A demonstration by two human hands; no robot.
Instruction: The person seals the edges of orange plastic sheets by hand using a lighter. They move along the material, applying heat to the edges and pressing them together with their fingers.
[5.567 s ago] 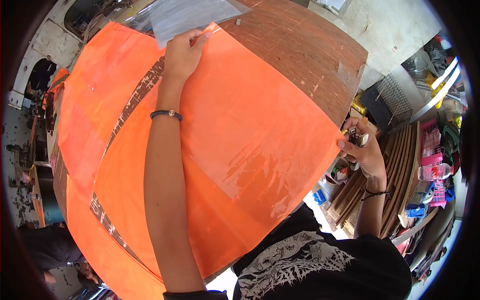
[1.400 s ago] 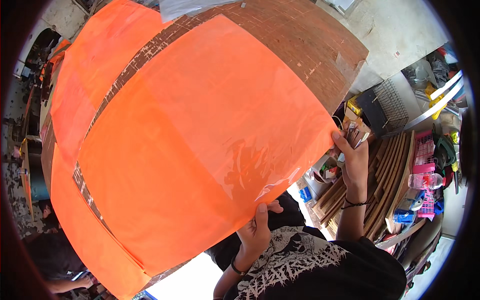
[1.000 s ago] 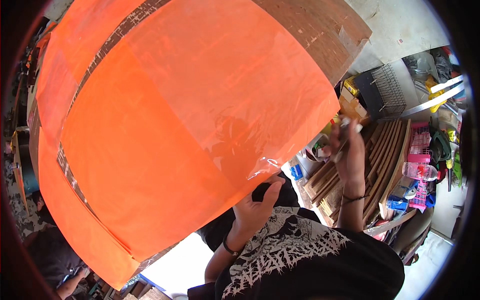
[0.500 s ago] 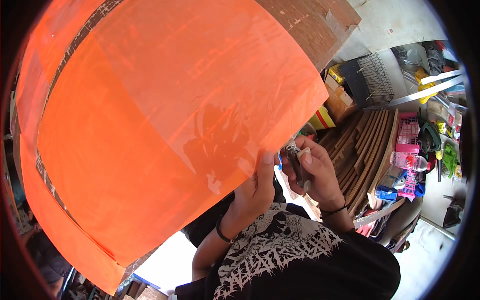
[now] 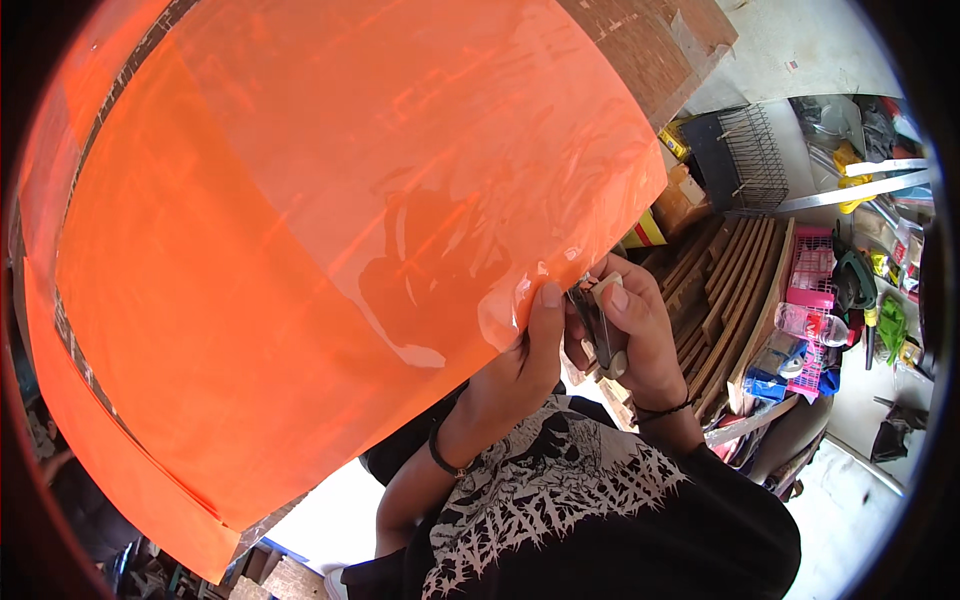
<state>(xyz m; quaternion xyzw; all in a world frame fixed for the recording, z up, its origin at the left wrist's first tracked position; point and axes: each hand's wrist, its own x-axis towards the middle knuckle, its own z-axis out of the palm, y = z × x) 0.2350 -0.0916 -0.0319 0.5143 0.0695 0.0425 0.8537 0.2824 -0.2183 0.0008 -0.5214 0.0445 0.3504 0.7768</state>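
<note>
A large glossy orange sheet (image 5: 230, 330), with a clear shiny film over part of it, spreads across the view. My left hand (image 5: 520, 350) pinches its near right edge, thumb on top and fingers hidden underneath. Just to the right, my right hand (image 5: 645, 325) is closed round a small dark grey and silver hand tool (image 5: 600, 335), which looks like a stapler. The tool's metal head meets the edge of the sheet, close to my left thumb. Exactly where its jaws sit is hard to see.
A worn wooden board (image 5: 655, 60) shows beyond the sheet. To the right are curved wooden strips (image 5: 735, 290), a wire rack (image 5: 755, 155), a pink basket (image 5: 812, 270) and a plastic bottle (image 5: 812, 324). Part of another person (image 5: 90, 510) shows at lower left.
Both hands stay at the sheet's edge, and the tool's head has come closer to it. The film by my left thumb has wrinkled more. The view has shifted slightly.
</note>
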